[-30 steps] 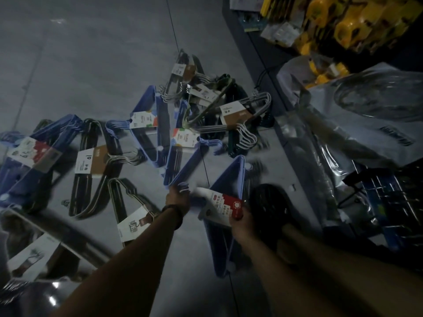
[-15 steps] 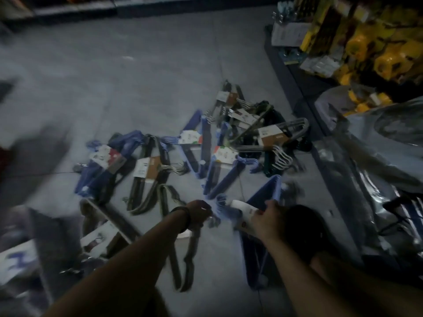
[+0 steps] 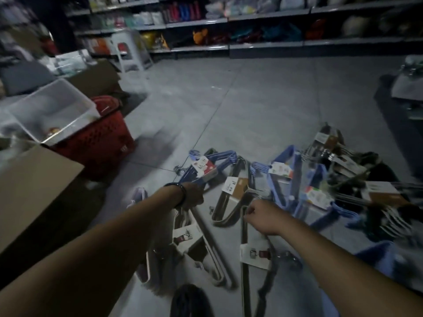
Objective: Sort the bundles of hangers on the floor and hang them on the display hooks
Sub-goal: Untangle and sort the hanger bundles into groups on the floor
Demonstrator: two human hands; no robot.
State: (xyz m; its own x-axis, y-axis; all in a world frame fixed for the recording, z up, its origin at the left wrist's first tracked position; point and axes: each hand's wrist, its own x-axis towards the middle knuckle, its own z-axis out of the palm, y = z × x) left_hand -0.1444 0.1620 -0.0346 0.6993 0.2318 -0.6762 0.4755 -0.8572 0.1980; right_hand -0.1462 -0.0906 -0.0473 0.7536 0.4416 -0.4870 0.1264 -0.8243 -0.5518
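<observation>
Several hanger bundles lie on the grey floor: a blue bundle with a red-and-white label, a dark bundle with a brown card, more blue bundles and a tangled pile to the right. My left hand, with a black band on the wrist, grips the top of a pale hanger bundle that hangs below it. My right hand is curled round the hooks of a dark hanger bundle with a white label. The view is dim and blurred.
A red basket holding a white plastic bin stands at the left, beside a cardboard box. A white stool and stocked shelves line the back. A dark shoe shows at the bottom edge.
The view swung up and to the left. My right hand let go of the blue bundle and now holds a dark bundle. My left hand shifted left onto the pale bundle.
</observation>
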